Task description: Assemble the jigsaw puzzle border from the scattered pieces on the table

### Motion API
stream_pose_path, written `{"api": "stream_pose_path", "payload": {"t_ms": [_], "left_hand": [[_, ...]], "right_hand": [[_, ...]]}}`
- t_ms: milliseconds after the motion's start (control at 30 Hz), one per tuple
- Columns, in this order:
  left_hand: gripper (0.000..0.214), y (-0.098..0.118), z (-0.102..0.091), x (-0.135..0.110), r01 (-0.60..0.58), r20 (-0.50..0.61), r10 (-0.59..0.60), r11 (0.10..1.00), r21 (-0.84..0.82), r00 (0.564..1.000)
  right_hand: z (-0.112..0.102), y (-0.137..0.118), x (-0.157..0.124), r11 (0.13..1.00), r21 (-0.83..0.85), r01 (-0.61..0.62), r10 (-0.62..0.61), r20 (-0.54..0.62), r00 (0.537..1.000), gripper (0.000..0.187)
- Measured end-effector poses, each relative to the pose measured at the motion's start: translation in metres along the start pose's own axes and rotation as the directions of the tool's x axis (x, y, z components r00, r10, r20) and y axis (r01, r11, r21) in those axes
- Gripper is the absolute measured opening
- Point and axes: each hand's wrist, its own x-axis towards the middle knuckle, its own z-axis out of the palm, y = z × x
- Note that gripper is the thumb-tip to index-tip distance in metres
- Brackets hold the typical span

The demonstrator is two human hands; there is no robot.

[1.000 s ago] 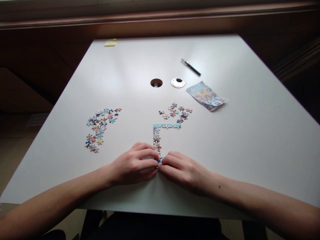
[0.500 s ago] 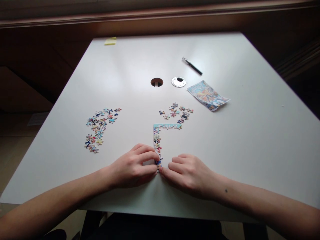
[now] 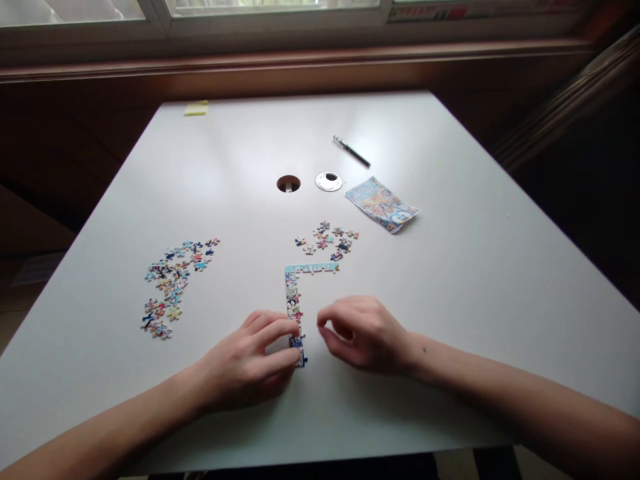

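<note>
Joined jigsaw pieces form an L-shaped puzzle border (image 3: 293,303), with a light blue top row and a column running toward me. My left hand (image 3: 257,357) lies against the column's lower part from the left, its index finger and thumb gripping it. A dark blue piece (image 3: 302,360) shows at the column's near end, beside the thumb. Right of the column, apart from it, my right hand (image 3: 367,333) is closed in a pinch. Its index fingertip and thumb meet, and anything between them is hidden.
Loose puzzle pieces (image 3: 167,280) lie spread at left; a smaller group of pieces (image 3: 323,239) sits above the border. Farther back are a picture sheet (image 3: 383,203), a pen (image 3: 352,151), a metal ring cover (image 3: 329,181), a table hole (image 3: 289,184) and a yellow sticky note (image 3: 196,108).
My right hand has drawn away from the column's near end to the right, fingertips now pinched. My left hand stays on the column. The head view has tilted up, showing the window.
</note>
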Motion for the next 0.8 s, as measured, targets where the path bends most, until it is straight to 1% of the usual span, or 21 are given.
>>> {"api": "stream_pose_path", "payload": {"t_ms": [67, 100, 167, 200, 267, 367, 467, 533, 600, 700, 733, 800], "left_hand": [[0.025, -0.002, -0.001, 0.002, 0.083, -0.071, -0.082, 0.996, 0.012, 0.994], [0.029, -0.003, -0.003, 0.004, 0.125, -0.093, -0.122, 0.992, 0.033, 0.988], [0.044, -0.008, -0.006, 0.009, 0.184, -0.081, -0.176, 0.978, 0.097, 0.981], [0.054, -0.01, -0.008, 0.012, 0.204, -0.055, -0.198, 0.971, 0.125, 0.979], [0.072, -0.015, -0.011, 0.018, 0.218, 0.007, -0.221, 0.965, 0.149, 0.975], [0.088, -0.021, -0.014, 0.024, 0.228, 0.063, -0.237, 0.966, 0.125, 0.969], [0.088, -0.024, -0.015, 0.028, 0.241, 0.074, -0.249, 0.965, 0.099, 0.966], [0.084, -0.026, -0.014, 0.03, 0.242, 0.028, -0.245, 0.966, 0.089, 0.969], [0.081, -0.028, -0.012, 0.031, 0.245, -0.024, -0.244, 0.966, 0.085, 0.969], [0.077, -0.03, -0.008, 0.03, 0.254, -0.039, -0.251, 0.963, 0.086, 0.967], [0.076, -0.03, -0.007, 0.029, 0.257, -0.033, -0.255, 0.962, 0.086, 0.966], [0.075, -0.031, -0.006, 0.028, 0.257, -0.026, -0.255, 0.963, 0.081, 0.967]], "right_hand": [[-0.013, 0.019, 0.007, 0.992, -0.075, -0.105, 0.095, -0.131, 0.987, 0.008], [-0.018, 0.028, 0.01, 0.984, -0.124, -0.126, 0.103, -0.177, 0.979, 0.008], [-0.025, 0.043, 0.012, 0.971, -0.188, -0.145, 0.1, -0.234, 0.967, 0.006], [-0.026, 0.048, 0.012, 0.968, -0.201, -0.147, 0.099, -0.23, 0.968, 0.007], [-0.025, 0.054, 0.01, 0.967, -0.212, -0.141, 0.102, -0.184, 0.978, 0.012], [-0.022, 0.054, 0.008, 0.963, -0.229, -0.14, 0.106, -0.152, 0.983, 0.013], [-0.021, 0.05, 0.009, 0.957, -0.232, -0.175, 0.135, -0.178, 0.975, 0.008], [-0.022, 0.05, 0.011, 0.951, -0.229, -0.208, 0.166, -0.192, 0.967, 0.008], [-0.022, 0.05, 0.011, 0.941, -0.212, -0.263, 0.222, -0.197, 0.955, 0.008], [-0.021, 0.051, 0.01, 0.919, -0.176, -0.354, 0.322, -0.187, 0.928, 0.006], [-0.021, 0.051, 0.009, 0.916, -0.176, -0.361, 0.33, -0.178, 0.927, 0.006], [-0.022, 0.05, 0.008, 0.921, -0.194, -0.338, 0.311, -0.155, 0.938, 0.007]]}}
